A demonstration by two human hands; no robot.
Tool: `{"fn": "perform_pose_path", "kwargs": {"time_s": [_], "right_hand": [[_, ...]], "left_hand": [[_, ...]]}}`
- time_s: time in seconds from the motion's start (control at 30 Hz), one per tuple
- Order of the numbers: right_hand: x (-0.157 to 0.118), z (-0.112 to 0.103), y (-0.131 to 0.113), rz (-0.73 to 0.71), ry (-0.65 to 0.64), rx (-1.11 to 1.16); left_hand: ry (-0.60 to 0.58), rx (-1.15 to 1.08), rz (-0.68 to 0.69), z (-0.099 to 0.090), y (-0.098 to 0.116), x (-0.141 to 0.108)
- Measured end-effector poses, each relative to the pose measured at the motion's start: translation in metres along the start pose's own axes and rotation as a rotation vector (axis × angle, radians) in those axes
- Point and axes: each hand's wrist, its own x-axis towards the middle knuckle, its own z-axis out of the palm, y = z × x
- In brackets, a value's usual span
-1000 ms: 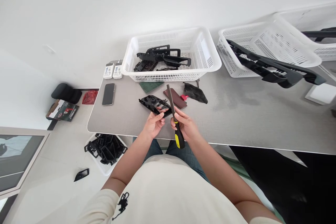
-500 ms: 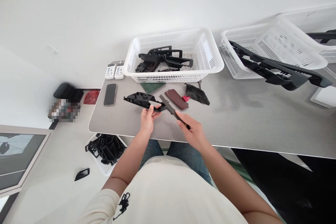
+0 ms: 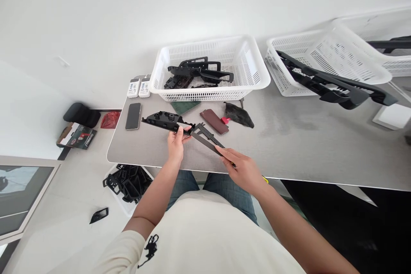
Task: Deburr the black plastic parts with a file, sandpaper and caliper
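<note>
Shifted leftward since the earlier frame, the black plastic part (image 3: 165, 120) lay pinched in the left hand (image 3: 175, 144) over the surface (image 3: 150, 150), its end just beside a caliper (image 3: 207, 142), whose beam the right hand (image 3: 241, 168) held between fingers and thumb, near a brown pouch (image 3: 213, 121).

And look at this grey table (image 3: 305, 145): white plastic basket (image 3: 208, 96), smartphone (image 3: 132, 116), two white packets (image 3: 138, 87), green pad (image 3: 184, 107), maroon pad (image 3: 213, 121), crumpled black cloth (image 3: 239, 115)!
</note>
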Motion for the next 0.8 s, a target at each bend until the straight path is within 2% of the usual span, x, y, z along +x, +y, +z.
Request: {"fn": "perform_pose_path", "kwargs": {"time_s": [0.1, 0.27, 0.43, 0.57, 0.67, 0.8], "right_hand": [[0.0035, -0.001, -0.0012, -0.025, -0.009, 0.005], [0.0054, -0.0037, -0.0007, 0.012, -0.048, -0.023], [0.0063, -0.0013, -0.0023, -0.012, -0.016, 0.037], [0.0048, 0.001, 0.0, 0.007, -0.042, 0.017], [0.0043, 0.0016, -0.0011, 0.017, -0.033, 0.059], [0.0066, 0.0017, -0.0063, 0.014, -0.03, 0.136]], "left_hand": [[-0.014, 0.011, 0.0, 0.0004, 0.0002, 0.0007], [-0.012, 0.017, 0.012, -0.0034, 0.0021, 0.0018], [-0.029, 0.024, -0.026, -0.0042, 0.0044, 0.0024], [-0.009, -0.007, -0.052, -0.0055, 0.0057, 0.0045], [0.008, -0.01, -0.075, -0.0056, 0.0068, 0.0049], [-0.03, 0.001, -0.075, -0.0033, 0.0079, 0.003]]}}
